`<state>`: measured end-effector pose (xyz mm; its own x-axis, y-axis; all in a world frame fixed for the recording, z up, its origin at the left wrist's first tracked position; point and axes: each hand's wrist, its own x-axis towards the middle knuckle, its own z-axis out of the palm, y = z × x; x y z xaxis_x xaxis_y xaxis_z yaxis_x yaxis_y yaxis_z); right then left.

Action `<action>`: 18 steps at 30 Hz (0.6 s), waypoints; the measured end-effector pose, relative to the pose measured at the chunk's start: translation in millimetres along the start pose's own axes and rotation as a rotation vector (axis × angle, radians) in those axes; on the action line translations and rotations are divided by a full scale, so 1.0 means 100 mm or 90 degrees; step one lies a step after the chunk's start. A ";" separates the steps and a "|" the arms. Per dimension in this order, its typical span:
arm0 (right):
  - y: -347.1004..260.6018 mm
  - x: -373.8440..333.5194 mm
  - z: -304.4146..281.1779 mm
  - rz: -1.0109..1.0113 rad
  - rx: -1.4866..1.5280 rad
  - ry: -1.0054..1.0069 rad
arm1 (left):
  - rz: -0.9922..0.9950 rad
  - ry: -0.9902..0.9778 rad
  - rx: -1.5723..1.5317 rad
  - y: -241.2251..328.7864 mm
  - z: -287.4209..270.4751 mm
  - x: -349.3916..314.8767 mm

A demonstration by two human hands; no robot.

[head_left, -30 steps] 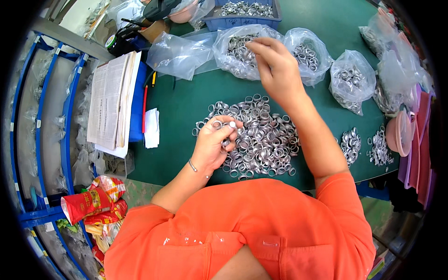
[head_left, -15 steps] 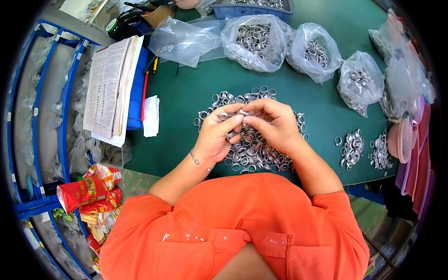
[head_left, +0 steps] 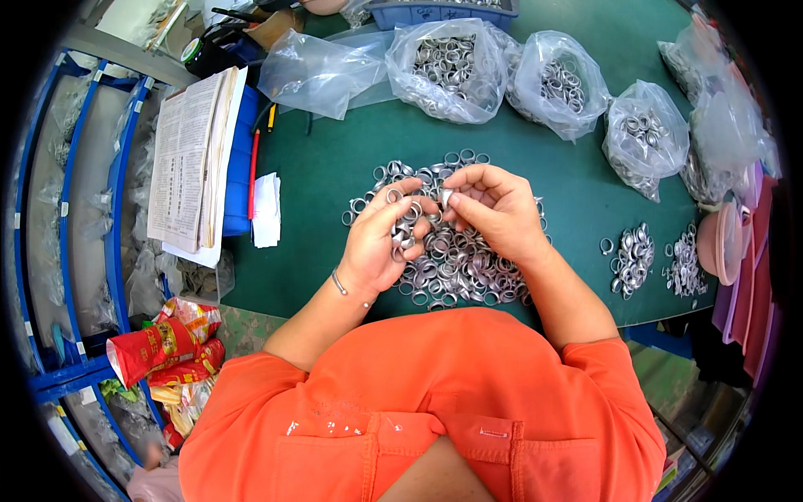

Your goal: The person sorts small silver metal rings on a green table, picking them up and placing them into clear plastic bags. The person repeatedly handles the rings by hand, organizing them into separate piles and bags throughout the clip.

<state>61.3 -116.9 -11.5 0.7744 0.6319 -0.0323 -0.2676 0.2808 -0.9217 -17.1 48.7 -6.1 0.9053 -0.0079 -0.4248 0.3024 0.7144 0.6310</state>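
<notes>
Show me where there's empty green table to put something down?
Bare green mat lies between the white paper slip and the ring pile, and between that pile and the small ring heaps. The bags crowd the far edge.

A second ago the right hand [head_left: 493, 209] was stretched toward the clear bags of rings [head_left: 452, 67] at the top of the frame; it has since drawn back to the centre, over the pile of metal rings [head_left: 456, 263], and now meets the left hand [head_left: 386, 238] (which has barely shifted), pinching one small ring [head_left: 446, 197] between fingertips
</notes>
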 end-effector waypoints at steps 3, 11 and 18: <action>0.00 0.00 0.00 0.006 0.005 0.002 | -0.024 -0.034 -0.068 0.02 0.00 0.01; -0.11 0.06 -0.01 -0.503 -0.401 0.133 | 0.016 -0.025 0.009 0.03 0.03 -0.04; -0.71 0.41 -0.72 -0.591 -0.771 0.443 | 0.007 -0.060 0.079 0.00 0.00 -0.03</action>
<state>153.4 -162.7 24.4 0.5830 0.0711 0.8094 0.7044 -0.5406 -0.4599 -19.4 48.9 -4.5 0.9310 -0.0698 -0.3582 0.3212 0.6228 0.7135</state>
